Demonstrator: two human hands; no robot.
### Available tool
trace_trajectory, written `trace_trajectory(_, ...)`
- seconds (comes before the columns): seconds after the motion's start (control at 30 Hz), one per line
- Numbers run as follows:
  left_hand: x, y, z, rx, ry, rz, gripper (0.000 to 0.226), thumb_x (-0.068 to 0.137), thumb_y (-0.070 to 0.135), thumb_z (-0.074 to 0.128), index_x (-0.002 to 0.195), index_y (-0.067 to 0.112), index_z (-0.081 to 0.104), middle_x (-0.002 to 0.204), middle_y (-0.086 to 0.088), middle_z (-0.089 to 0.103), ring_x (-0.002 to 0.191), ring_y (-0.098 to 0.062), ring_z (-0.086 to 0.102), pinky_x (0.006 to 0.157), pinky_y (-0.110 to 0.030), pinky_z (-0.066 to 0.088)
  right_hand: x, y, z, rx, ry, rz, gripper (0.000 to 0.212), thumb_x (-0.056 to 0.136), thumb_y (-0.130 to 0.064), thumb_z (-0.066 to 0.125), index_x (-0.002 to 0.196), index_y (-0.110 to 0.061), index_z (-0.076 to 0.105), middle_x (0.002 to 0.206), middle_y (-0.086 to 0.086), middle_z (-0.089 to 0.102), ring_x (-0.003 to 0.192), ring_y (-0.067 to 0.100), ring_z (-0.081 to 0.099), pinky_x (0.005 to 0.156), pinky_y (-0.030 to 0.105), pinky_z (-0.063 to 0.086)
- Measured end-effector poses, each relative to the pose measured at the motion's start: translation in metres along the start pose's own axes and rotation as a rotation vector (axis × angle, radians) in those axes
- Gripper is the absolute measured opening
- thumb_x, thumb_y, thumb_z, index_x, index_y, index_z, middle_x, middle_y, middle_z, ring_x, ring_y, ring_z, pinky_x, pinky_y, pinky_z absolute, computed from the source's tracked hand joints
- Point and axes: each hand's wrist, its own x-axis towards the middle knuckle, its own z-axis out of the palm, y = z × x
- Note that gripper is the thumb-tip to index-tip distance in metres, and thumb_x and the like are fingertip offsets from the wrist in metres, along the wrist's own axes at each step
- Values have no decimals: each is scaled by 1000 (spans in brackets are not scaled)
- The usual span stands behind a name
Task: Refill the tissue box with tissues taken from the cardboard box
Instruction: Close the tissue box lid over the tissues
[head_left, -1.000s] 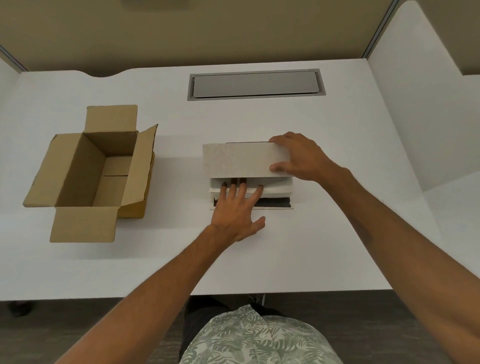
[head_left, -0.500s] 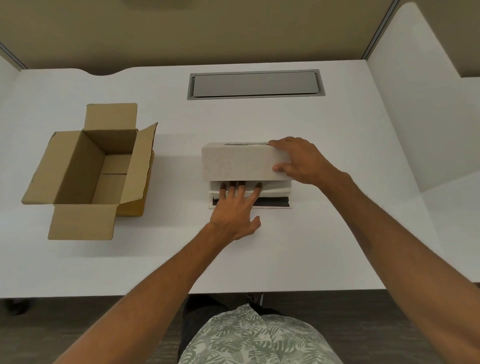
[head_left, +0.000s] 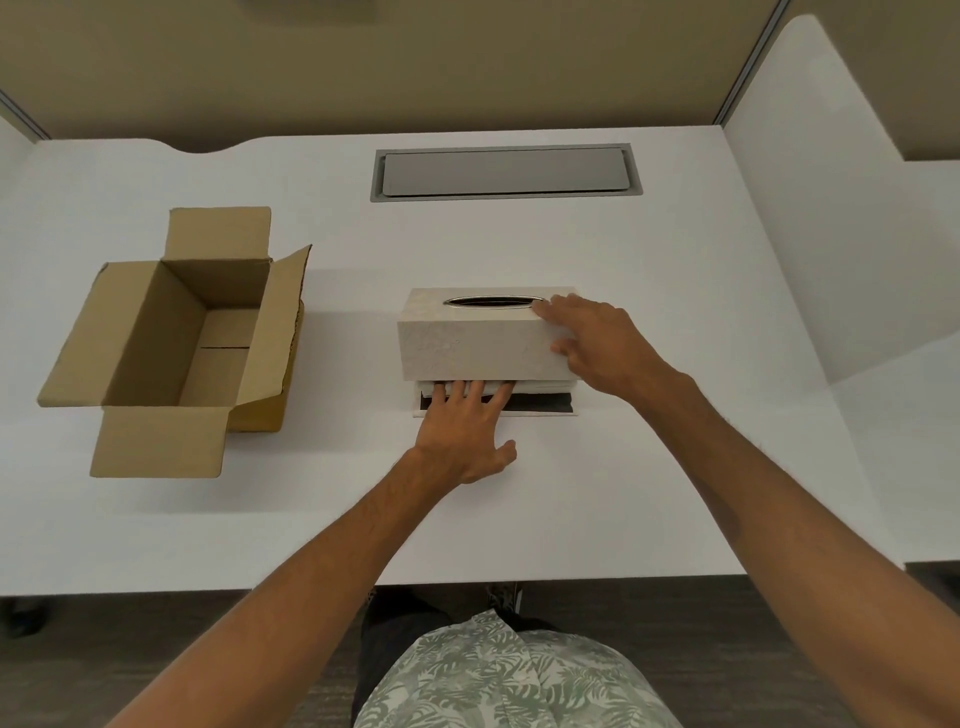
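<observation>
The beige tissue box cover (head_left: 475, 343) sits at the table's middle, its oval slot facing up, lowered almost fully over a white stack of tissues (head_left: 540, 385) on a dark-lined base (head_left: 540, 404). My right hand (head_left: 597, 340) grips the cover's right end. My left hand (head_left: 465, 426) lies flat in front, fingertips pressing the tissues under the cover's front edge. The open cardboard box (head_left: 176, 338) stands at the left and looks empty inside.
A grey cable hatch (head_left: 506, 171) is set into the white table (head_left: 675, 467) at the back. A white partition (head_left: 831, 208) rises along the right side. The table's front edge runs just before my torso.
The cover has tipped upright and come down over the tissue stack, so its slot now shows on top. My right hand moved with it; my left hand stayed on the tissues.
</observation>
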Motion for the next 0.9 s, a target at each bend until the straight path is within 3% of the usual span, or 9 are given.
trace_trajectory(0.17, -7, 0, 5, -8, 57, -10, 86, 87, 71, 36, 157, 29, 7, 163, -9, 16, 151, -33, 8, 122, -55, 9, 5, 1, -3, -25, -5, 6, 52, 95, -10, 58, 145, -17, 47, 135, 11, 59, 117, 32, 55, 98, 41, 44)
trace_trajectory(0.3, -14, 1, 6, -53, 148, 10, 81, 92, 67, 30, 158, 27, 6, 161, -6, 24, 151, -27, 14, 124, -49, 10, 9, 4, -3, -16, -6, 39, 51, 96, -13, 57, 146, -19, 47, 139, 11, 57, 123, 32, 54, 104, 39, 40)
trace_trajectory(0.43, -32, 0, 10, -126, 195, 47, 75, 97, 58, 31, 158, 24, 6, 166, -8, 14, 153, -25, 8, 124, -40, 2, 8, 5, 0, 20, 13, 33, 51, 94, -11, 60, 144, -18, 50, 137, 12, 59, 123, 34, 54, 104, 41, 41)
trace_trajectory(0.5, -42, -2, 10, -119, 257, 74, 70, 98, 52, 37, 157, 20, 18, 162, -12, 25, 151, -26, 21, 121, -39, 9, 7, 6, 2, 37, 32, 24, 51, 93, -9, 61, 142, -18, 52, 136, 12, 60, 122, 34, 55, 103, 40, 42)
trace_trajectory(0.63, -49, -13, 3, -143, 520, 101, 62, 93, 41, 57, 146, 14, 44, 145, -16, 52, 131, -32, 51, 109, -47, 42, 4, 10, 10, 67, 46, 23, 52, 93, -9, 61, 143, -18, 51, 143, 10, 55, 130, 31, 50, 106, 36, 37)
trace_trajectory(0.7, -43, -23, -5, -185, 613, 59, 67, 91, 41, 61, 148, 14, 40, 146, -16, 48, 132, -31, 46, 107, -44, 42, 2, 12, 14, 102, 51, 25, 53, 92, -7, 61, 143, -19, 51, 145, 8, 53, 131, 29, 48, 107, 36, 38)
trace_trajectory(0.77, -35, -37, -17, -246, 632, -27, 78, 89, 46, 62, 153, 18, 28, 155, -15, 33, 141, -30, 34, 113, -41, 32, -3, 12, 19, 154, 64, 29, 56, 89, -3, 61, 141, -21, 53, 143, 7, 53, 125, 28, 52, 102, 34, 41)
trace_trajectory(0.83, -25, -49, -27, -340, 588, -123, 92, 86, 48, 67, 157, 25, 14, 163, -12, 17, 148, -28, 21, 116, -41, 24, -9, 11, 23, 185, 88, 18, 59, 86, 3, 60, 140, -20, 54, 143, 8, 51, 125, 28, 52, 102, 36, 45)
trace_trajectory(0.9, -18, -61, -32, -468, 494, -204, 100, 84, 45, 73, 157, 34, 4, 166, -7, 6, 151, -28, 16, 114, -44, 26, -17, 8, 29, 226, 127, -9, 63, 81, 12, 59, 137, -17, 56, 143, 10, 50, 128, 29, 49, 97, 43, 52)
